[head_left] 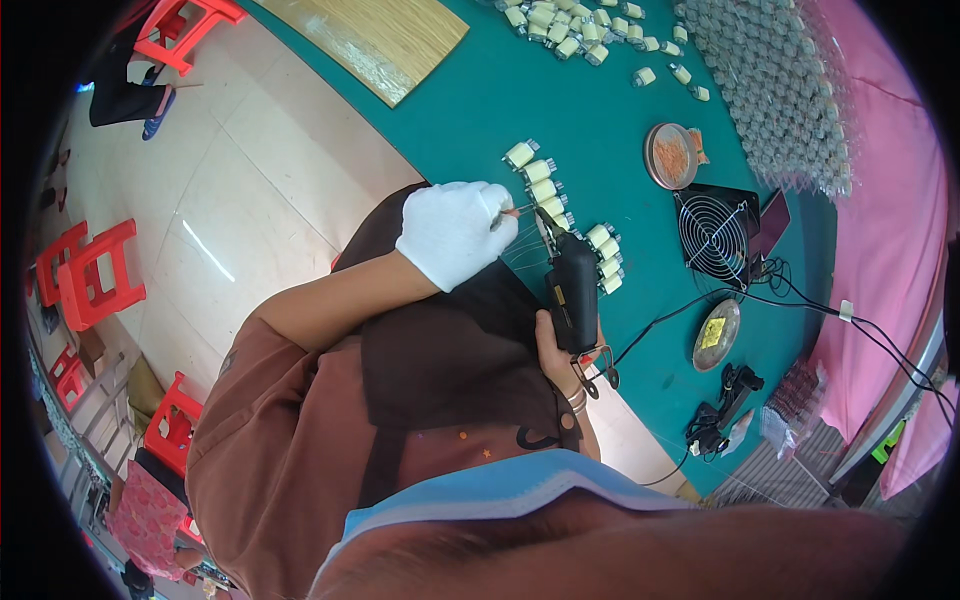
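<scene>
My left hand (458,232), in a white glove, is closed in a pinch on a thin wire that runs toward the small cream-coloured components. Its fingertips are partly hidden. My right hand (556,350) grips a black corded soldering gun (573,295), whose narrow tip comes close to my left fingers. Beside the tip stands a slanting row of cream components (541,190) with metal pins. Fine wires trail from the row toward the table's near edge. To the right of the gun is a shorter row of cream components (607,262).
On the green table (590,110) are a wooden board (375,40), loose cream components (560,25), clear plastic-looking pieces (770,90), a dish of orange bits (671,157), a fan (715,235), a round dish with a yellow label (716,335) and black cables. Red stools (100,275) stand left.
</scene>
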